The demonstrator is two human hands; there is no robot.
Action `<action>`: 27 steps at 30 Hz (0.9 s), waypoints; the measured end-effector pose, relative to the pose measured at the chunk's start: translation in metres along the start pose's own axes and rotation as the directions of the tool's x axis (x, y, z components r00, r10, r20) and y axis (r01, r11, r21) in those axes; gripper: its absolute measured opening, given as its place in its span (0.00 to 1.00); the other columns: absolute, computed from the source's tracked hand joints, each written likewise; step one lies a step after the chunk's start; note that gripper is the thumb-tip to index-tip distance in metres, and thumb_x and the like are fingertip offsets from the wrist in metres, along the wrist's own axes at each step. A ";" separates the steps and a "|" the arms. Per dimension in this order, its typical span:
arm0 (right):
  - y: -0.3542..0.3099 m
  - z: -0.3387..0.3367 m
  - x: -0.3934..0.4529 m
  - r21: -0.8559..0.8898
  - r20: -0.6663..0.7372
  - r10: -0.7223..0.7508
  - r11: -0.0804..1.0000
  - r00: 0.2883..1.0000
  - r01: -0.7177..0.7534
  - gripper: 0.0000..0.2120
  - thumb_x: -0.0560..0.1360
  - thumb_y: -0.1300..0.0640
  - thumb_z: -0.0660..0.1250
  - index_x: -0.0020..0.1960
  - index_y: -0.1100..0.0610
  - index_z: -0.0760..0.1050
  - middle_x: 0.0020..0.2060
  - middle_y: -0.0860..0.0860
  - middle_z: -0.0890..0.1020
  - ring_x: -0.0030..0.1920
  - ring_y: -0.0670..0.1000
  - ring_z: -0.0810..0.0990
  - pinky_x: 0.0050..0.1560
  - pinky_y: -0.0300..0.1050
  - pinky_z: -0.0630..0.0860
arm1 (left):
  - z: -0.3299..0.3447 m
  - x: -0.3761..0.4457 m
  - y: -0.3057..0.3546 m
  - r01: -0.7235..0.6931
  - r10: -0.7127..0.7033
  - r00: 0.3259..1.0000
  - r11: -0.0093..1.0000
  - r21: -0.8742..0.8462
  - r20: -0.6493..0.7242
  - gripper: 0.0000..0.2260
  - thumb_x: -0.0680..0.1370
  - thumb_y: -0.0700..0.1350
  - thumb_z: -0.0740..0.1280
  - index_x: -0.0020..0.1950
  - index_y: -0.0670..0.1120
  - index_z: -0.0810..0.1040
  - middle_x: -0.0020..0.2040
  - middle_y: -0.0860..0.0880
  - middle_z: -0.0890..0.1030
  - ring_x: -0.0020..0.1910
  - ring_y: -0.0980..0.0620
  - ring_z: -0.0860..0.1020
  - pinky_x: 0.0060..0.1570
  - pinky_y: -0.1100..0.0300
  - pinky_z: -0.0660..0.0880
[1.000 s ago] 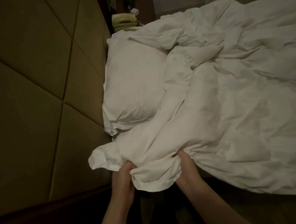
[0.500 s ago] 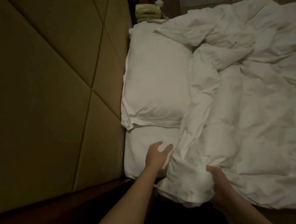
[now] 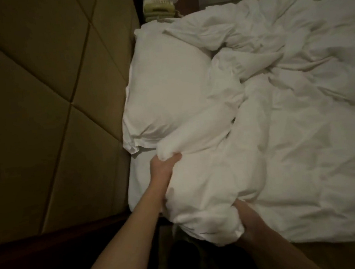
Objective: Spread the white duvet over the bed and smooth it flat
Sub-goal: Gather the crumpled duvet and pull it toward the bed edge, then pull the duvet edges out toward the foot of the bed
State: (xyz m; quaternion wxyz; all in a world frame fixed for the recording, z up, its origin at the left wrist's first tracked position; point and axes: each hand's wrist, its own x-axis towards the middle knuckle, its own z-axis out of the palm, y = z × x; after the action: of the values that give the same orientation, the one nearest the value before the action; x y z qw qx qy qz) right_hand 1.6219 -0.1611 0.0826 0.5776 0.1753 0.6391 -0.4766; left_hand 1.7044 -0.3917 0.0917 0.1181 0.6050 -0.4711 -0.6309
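Both hands hold bunched duvet [image 3: 303, 144]: left hand [image 3: 164, 163] by the pillow [image 3: 174, 91], right hand [image 3: 245, 214] at the corner. Soft, bulky, probably light; best gripped along its edge.

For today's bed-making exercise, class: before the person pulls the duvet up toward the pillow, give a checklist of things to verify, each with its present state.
1. Left hand grips the duvet edge: ok.
2. Right hand grips the bunched corner: ok.
3. Duvet lying flat: not ok, creased and heaped.
4. Pillow sits against the headboard: ok.
5. Duvet clear of the pillow: not ok, a fold overlaps it.
6. Far side of the duvet hangs evenly: cannot tell, out of view.
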 end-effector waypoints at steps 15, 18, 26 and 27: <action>-0.145 0.191 0.092 -0.549 0.836 -0.418 -0.655 0.355 0.520 0.35 0.67 0.58 0.71 0.73 0.56 0.66 0.72 0.57 0.68 0.72 0.58 0.65 0.73 0.51 0.61 | -0.104 0.030 -0.041 -0.160 0.282 0.944 0.844 0.511 -0.170 0.18 0.75 0.54 0.71 0.63 0.51 0.78 0.58 0.47 0.82 0.56 0.46 0.79 0.52 0.58 0.74; -0.176 0.214 0.132 -0.450 0.802 -0.242 -0.846 0.547 0.286 0.33 0.71 0.52 0.68 0.74 0.54 0.63 0.73 0.56 0.67 0.74 0.56 0.62 0.76 0.51 0.51 | -0.109 0.023 -0.059 -0.177 0.378 0.910 0.730 0.660 -0.173 0.16 0.76 0.55 0.67 0.63 0.52 0.76 0.51 0.47 0.84 0.50 0.44 0.81 0.48 0.53 0.77; -0.177 0.254 0.110 -0.293 0.953 -0.291 -0.809 0.086 0.509 0.18 0.55 0.65 0.72 0.31 0.51 0.64 0.25 0.51 0.74 0.27 0.56 0.74 0.32 0.41 0.61 | -0.109 0.002 -0.019 -0.206 0.252 0.968 0.838 0.506 -0.022 0.30 0.68 0.59 0.76 0.66 0.54 0.70 0.58 0.59 0.76 0.58 0.58 0.76 0.51 0.65 0.70; -0.180 0.257 0.110 -0.270 0.953 -0.300 -0.811 0.026 0.519 0.19 0.53 0.66 0.72 0.31 0.51 0.64 0.24 0.51 0.73 0.26 0.56 0.73 0.32 0.41 0.60 | -0.102 0.005 -0.003 -0.298 0.323 0.946 0.885 0.357 -0.011 0.32 0.67 0.55 0.78 0.67 0.55 0.69 0.59 0.61 0.75 0.57 0.63 0.75 0.51 0.70 0.71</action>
State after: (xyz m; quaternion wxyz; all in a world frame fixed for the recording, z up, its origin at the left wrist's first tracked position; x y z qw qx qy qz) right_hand 1.6001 -0.4928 0.0877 0.0085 -0.8077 0.5729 -0.1390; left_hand 1.7938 -0.4400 0.1040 0.1240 0.5548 -0.6622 -0.4882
